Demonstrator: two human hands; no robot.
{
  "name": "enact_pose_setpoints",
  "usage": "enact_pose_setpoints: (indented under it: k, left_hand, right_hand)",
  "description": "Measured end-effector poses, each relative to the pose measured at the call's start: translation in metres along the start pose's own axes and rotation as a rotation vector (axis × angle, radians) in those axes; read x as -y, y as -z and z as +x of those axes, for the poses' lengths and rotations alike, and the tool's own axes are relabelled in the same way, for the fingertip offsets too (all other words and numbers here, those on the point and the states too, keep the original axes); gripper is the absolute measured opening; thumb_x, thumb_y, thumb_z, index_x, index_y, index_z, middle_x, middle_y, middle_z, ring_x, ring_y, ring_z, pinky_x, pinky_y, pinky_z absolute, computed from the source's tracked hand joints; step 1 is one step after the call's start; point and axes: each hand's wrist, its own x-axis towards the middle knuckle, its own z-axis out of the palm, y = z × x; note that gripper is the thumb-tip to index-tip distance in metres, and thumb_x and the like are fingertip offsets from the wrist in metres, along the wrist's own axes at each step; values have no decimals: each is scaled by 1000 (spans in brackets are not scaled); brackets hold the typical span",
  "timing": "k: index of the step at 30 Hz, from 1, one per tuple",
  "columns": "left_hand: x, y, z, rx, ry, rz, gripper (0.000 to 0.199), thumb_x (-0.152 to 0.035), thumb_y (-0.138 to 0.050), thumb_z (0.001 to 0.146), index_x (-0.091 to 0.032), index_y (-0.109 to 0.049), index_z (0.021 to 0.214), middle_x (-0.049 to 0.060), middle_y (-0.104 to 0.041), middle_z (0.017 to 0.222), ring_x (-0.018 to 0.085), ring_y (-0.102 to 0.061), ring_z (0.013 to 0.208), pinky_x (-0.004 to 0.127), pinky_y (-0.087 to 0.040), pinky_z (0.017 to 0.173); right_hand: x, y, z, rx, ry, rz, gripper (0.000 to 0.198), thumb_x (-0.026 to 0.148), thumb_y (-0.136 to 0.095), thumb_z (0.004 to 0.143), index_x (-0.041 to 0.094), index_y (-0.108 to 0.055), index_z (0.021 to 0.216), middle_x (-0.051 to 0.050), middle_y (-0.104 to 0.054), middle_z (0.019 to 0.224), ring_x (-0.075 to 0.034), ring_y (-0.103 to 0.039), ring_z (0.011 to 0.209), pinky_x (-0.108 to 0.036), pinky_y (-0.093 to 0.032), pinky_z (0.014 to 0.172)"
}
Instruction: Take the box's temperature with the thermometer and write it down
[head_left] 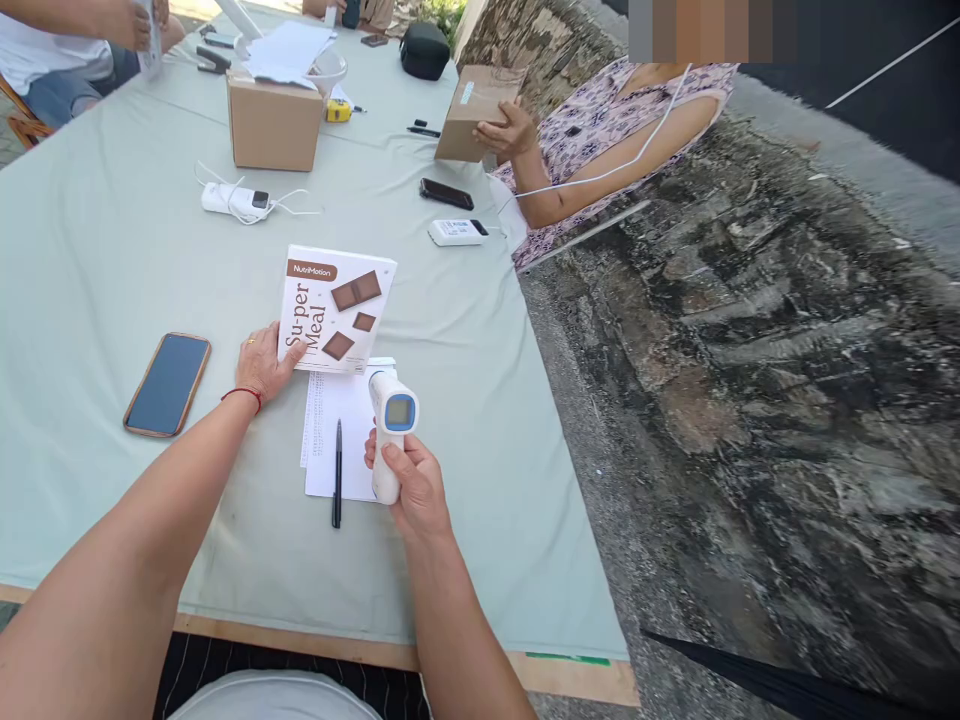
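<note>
My left hand grips the lower left corner of a white box printed "Su-per Meal", its thumb on the front face. The box stands tilted over the top of some paper sheets. In my right hand is a white infrared thermometer, fingers wrapped round its handle. Its small blue-framed screen faces me; I cannot make out a reading. A black pen lies on the sheets, left of the thermometer. Left of my left hand, a phone rests on the cloth.
A cardboard box topped with papers stands farther back, near a white power bank with a cable. At right, a person's hand holds another carton. A black phone and white device lie near the table's right edge.
</note>
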Motion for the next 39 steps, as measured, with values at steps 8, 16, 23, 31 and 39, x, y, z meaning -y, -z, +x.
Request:
enact_pose_setpoints:
  k: [8, 16, 23, 31, 39]
  left_hand:
    - [0, 3, 2, -11, -6, -13, 53, -58, -31, 97, -17, -54, 121, 15, -63, 111, 32, -54, 109, 47, -41, 96]
    - [-3, 4, 2, -23, 1, 6, 57, -58, -28, 95, -15, -56, 119, 15, -63, 110, 34, -54, 106, 48, -41, 94]
    - [-2, 5, 3, -30, 3, -11, 55, -59, -30, 95, -18, -56, 121, 14, -64, 111, 33, -54, 108, 47, -42, 94]
    - [-3, 2, 2, -30, -6, -28, 55, -61, -31, 96, -20, -56, 121, 13, -64, 111, 32, -55, 107, 46, -41, 93]
    - [-4, -1, 1, -18, 15, -33, 55, -64, -33, 96, -18, -56, 117, 13, -63, 110, 31, -54, 108, 44, -40, 94]
  right_hand:
    - [-20, 5, 0, -37, 45, 80, 44, 52, -77, 62, 18, -61, 86, -3, -56, 74, -14, -47, 64, -28, -40, 58]
    - [-16, 12, -3, -52, 50, 85, 42, 48, -79, 65, 17, -64, 90, -3, -60, 81, -14, -52, 69, -29, -44, 63]
    - [-11, 19, 1, -213, 52, -179, 57, 48, -80, 61, 17, -64, 106, -8, -68, 102, -22, -62, 91, -36, -50, 81]
    - [-34, 60, 21, -502, 219, -986, 56, 59, -68, 66, 19, -67, 106, -10, -65, 100, -26, -56, 88, -40, -42, 80]
    - [-35, 57, 17, -510, 381, -1300, 53, 53, -59, 80, 14, -64, 114, -19, -61, 109, -34, -52, 105, -49, -39, 89]
